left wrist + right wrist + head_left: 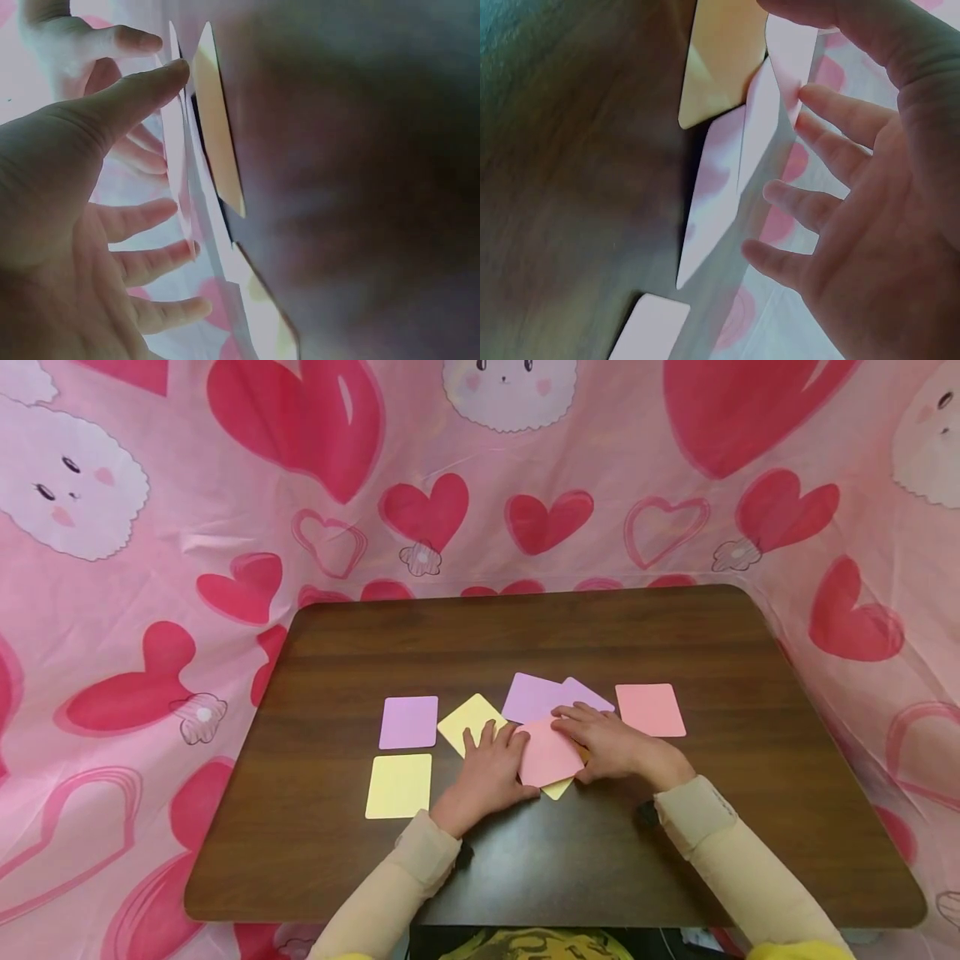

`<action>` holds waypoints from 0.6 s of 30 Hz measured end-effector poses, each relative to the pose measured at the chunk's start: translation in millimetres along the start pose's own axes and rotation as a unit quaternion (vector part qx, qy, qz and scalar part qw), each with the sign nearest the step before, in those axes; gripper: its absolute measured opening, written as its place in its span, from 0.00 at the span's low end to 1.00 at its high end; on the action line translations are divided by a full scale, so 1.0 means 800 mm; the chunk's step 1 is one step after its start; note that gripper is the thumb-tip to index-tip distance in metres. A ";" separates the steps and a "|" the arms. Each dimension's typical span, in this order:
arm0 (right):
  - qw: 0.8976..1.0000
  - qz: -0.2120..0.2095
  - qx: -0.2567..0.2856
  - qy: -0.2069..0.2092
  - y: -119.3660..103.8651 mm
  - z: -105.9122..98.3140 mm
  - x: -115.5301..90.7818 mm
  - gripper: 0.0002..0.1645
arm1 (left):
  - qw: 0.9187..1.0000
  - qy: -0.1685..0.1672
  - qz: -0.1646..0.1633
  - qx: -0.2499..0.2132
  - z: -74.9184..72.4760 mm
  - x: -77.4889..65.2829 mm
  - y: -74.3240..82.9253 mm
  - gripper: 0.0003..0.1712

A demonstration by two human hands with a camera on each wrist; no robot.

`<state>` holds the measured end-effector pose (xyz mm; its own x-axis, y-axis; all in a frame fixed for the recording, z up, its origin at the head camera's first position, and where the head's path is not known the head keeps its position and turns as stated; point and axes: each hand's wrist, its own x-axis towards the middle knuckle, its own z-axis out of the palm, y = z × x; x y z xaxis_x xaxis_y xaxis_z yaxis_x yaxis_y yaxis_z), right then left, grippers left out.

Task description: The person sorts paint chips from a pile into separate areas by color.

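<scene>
A pink square card [551, 753] is held by its edges between both hands, slightly above the table. My left hand [489, 770] grips its left side with thumb and fingertips. On the opposite side, my right hand [606, 742] holds the card by thumb and fingers. Beneath it a yellow card [557, 789] pokes out, mostly covered. Two overlapping purple cards [529, 696] lie just behind the held card. Partly behind the left fingers is a turned yellow card [467, 720]. In the right wrist view, the pink card [791, 52] stands off the yellow card [724, 67].
A purple card [408, 722] and a yellow card [399, 787] lie flat toward the left. Another pink card [651, 710] rests to the right. The brown table [510, 627] has rounded corners, and a pink heart-patterned cloth [480, 460] hangs around it.
</scene>
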<state>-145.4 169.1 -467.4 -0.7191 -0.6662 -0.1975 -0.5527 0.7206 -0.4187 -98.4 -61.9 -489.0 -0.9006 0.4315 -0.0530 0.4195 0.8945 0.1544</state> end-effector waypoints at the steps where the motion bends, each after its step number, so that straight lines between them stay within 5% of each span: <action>1: 1.000 0.001 -0.001 0.003 0.001 -0.002 -0.001 0.53 | 1.000 0.000 0.003 0.003 -0.002 0.002 0.001 0.51; 18: 0.997 0.040 0.013 0.059 0.025 -0.040 -0.028 0.54 | 0.997 -0.002 0.055 0.056 -0.039 0.058 0.020 0.48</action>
<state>-154.0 204.9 -443.1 -0.8053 -0.5791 -0.1269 -0.4820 0.7642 -0.4285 -137.1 -31.3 -458.3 -0.8481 0.5278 -0.0456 0.5259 0.8492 0.0483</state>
